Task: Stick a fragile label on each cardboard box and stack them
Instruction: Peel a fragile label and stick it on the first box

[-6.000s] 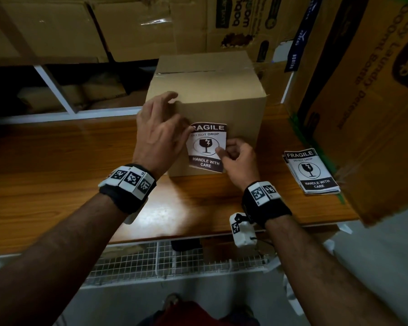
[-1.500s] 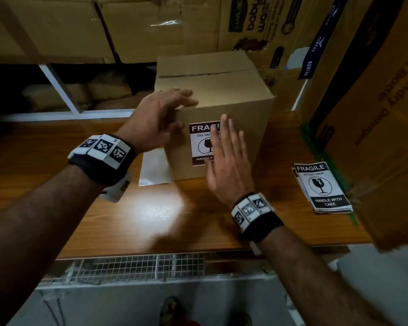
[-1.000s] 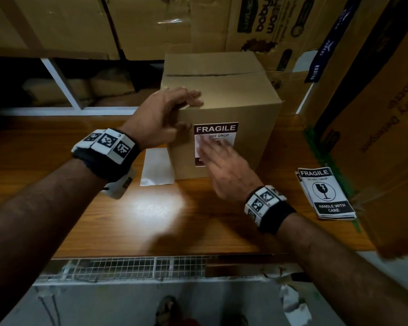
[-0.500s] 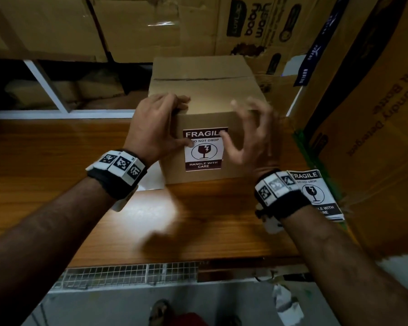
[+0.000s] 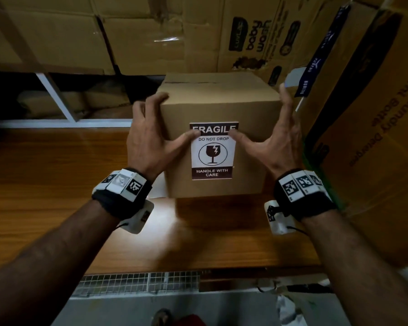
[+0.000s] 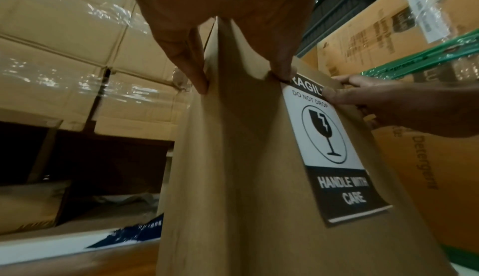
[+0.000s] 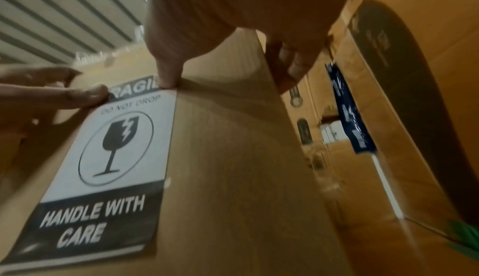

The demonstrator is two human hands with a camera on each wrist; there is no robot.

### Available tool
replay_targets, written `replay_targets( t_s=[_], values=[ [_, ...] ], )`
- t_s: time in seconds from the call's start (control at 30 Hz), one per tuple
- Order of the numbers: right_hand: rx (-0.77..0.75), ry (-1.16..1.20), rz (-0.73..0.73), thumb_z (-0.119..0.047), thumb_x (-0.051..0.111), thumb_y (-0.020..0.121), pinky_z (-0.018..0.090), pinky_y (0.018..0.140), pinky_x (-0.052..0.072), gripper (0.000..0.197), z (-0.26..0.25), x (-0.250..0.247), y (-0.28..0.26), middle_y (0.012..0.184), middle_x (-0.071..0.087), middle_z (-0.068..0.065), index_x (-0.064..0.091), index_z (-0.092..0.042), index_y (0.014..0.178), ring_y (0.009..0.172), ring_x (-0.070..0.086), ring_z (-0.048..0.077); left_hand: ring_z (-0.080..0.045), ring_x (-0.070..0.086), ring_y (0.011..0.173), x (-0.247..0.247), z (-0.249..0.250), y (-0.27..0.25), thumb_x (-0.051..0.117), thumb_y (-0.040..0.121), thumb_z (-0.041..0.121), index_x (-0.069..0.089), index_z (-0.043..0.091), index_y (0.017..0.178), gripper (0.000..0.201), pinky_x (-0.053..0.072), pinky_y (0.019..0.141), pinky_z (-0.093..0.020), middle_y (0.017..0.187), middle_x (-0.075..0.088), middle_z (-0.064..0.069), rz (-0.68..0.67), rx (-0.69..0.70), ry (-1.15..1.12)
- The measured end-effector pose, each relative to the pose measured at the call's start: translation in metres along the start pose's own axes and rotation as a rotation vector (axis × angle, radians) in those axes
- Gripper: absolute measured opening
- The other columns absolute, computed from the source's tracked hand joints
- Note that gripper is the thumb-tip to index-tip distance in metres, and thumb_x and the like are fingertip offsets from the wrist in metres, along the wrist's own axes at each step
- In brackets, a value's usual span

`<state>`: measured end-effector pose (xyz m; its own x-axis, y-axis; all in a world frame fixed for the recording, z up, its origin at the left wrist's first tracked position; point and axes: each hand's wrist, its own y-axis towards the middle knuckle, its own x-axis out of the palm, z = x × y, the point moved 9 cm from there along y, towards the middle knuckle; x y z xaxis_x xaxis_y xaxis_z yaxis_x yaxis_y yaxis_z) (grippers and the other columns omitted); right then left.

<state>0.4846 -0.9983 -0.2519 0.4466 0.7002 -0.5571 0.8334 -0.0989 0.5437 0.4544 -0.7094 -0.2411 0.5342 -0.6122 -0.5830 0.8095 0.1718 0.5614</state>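
A brown cardboard box stands on the wooden shelf, its taped top towards me. A fragile label is stuck flat on its front face. My left hand grips the box's left edge, fingers curled over the left side. Its thumb presses the label's top left corner. My right hand holds the right edge, fingers along the right side. The right thumb rests on the label's top right corner. I cannot tell whether the box is off the shelf.
The wooden shelf runs left and towards me, ending at a wire mesh. A white backing sheet lies at the box's left foot. Large printed cartons crowd the right side and the back wall. A white frame bar stands at the back left.
My right hand stopped rubbing the label and went to the box's right edge. My left hand slid down onto the left edge. The stack of spare labels is now hidden behind my right wrist.
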Motion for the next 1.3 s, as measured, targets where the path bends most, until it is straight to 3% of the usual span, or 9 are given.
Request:
replay_targets(
  t_s=[0.13, 0.23, 0.47, 0.7, 0.97, 1.03, 1.13, 1.23, 1.3],
  values=[
    [0.078, 0.007, 0.011, -0.072, 0.076, 0.076, 0.046, 0.118, 0.031, 0.118, -0.012, -0.017, 0.008, 0.163, 0.034, 0.011, 0.012, -0.028, 0.165, 0.146, 0.035, 0.034, -0.019, 0.057, 0.109, -0.011, 0.015, 0.015, 0.072, 0.072, 0.082, 0.046, 0.031, 0.138, 0.087, 0.057, 0.084, -0.037, 0.126, 0.046, -0.004, 0.024, -0.03, 0.001],
    [0.125, -0.023, 0.029, -0.079, 0.069, 0.078, 0.053, 0.116, 0.037, 0.114, -0.018, -0.021, 0.01, 0.158, 0.039, 0.016, 0.012, -0.033, 0.164, 0.143, 0.038, 0.036, -0.016, 0.057, 0.104, -0.016, 0.024, 0.024, 0.068, 0.071, 0.087, 0.05, 0.03, 0.13, 0.084, 0.056, 0.082, -0.035, 0.123, 0.046, -0.003, 0.055, -0.046, 0.029],
    [0.19, -0.133, 0.019, -0.091, 0.065, 0.067, 0.046, 0.107, 0.04, 0.127, -0.033, -0.028, 0.021, 0.151, 0.044, 0.019, 0.009, -0.032, 0.165, 0.139, 0.044, 0.036, -0.015, 0.056, 0.098, -0.027, 0.035, 0.035, 0.071, 0.058, 0.093, 0.055, 0.026, 0.122, 0.094, 0.051, 0.077, -0.031, 0.116, 0.05, -0.001, 0.077, -0.101, 0.025],
    [0.22, -0.177, -0.097, -0.102, 0.061, 0.049, 0.054, 0.114, 0.038, 0.147, -0.035, -0.03, 0.041, 0.163, 0.033, 0.018, 0.002, -0.032, 0.164, 0.149, 0.033, 0.038, -0.023, 0.055, 0.108, -0.022, 0.042, 0.051, 0.071, 0.047, 0.096, 0.051, 0.024, 0.127, 0.11, 0.051, 0.079, -0.036, 0.119, 0.045, -0.004, -0.009, -0.114, 0.127],
    [0.179, -0.116, -0.092, -0.082, 0.062, 0.081, 0.05, 0.111, 0.043, 0.107, -0.026, -0.032, 0.051, 0.158, 0.04, 0.013, 0.01, -0.04, 0.164, 0.144, 0.04, 0.032, -0.028, 0.052, 0.122, -0.012, 0.021, 0.083, 0.063, 0.077, 0.084, 0.049, 0.027, 0.132, 0.08, 0.053, 0.103, -0.051, 0.127, 0.04, -0.005, -0.244, -0.074, 0.029],
    [0.039, -0.275, -0.022, -0.071, 0.063, 0.088, 0.048, 0.109, 0.043, 0.1, -0.043, -0.038, 0.05, 0.154, 0.037, 0.016, 0.013, -0.031, 0.166, 0.141, 0.038, 0.032, -0.03, 0.048, 0.131, -0.008, 0.019, 0.087, 0.061, 0.083, 0.08, 0.047, 0.025, 0.131, 0.074, 0.049, 0.109, -0.053, 0.139, 0.036, -0.006, -0.296, -0.065, 0.013],
    [-0.358, -0.43, -0.1, -0.052, 0.053, 0.1, 0.044, 0.127, 0.016, 0.084, -0.091, -0.022, 0.042, 0.171, 0.017, 0.014, 0.012, -0.02, 0.166, 0.157, 0.016, 0.029, -0.031, 0.039, 0.144, -0.006, 0.025, 0.093, 0.062, 0.087, 0.072, 0.047, 0.019, 0.128, 0.069, 0.04, 0.117, -0.049, 0.163, 0.019, -0.005, -0.333, -0.013, 0.008],
    [-0.547, -0.494, -0.384, -0.052, 0.036, 0.106, 0.043, 0.131, 0.0, 0.078, -0.104, 0.017, 0.023, 0.174, -0.003, 0.009, 0.004, -0.014, 0.166, 0.16, -0.005, 0.02, -0.016, 0.063, 0.112, -0.001, 0.031, 0.095, 0.064, 0.09, 0.067, 0.046, 0.019, 0.124, 0.061, 0.057, 0.096, -0.046, 0.134, 0.055, -0.005, -0.38, -0.013, -0.074],
    [-0.567, -0.582, -0.471, -0.059, 0.027, 0.104, 0.046, 0.13, -0.002, 0.084, -0.094, 0.033, 0.014, 0.172, -0.015, 0.01, -0.006, -0.011, 0.165, 0.159, -0.016, 0.02, -0.013, 0.066, 0.099, 0.001, 0.031, 0.098, 0.065, 0.09, 0.065, 0.046, 0.021, 0.121, 0.057, 0.06, 0.081, -0.04, 0.118, 0.064, 0.0, -0.393, -0.03, -0.125]
  ],
)
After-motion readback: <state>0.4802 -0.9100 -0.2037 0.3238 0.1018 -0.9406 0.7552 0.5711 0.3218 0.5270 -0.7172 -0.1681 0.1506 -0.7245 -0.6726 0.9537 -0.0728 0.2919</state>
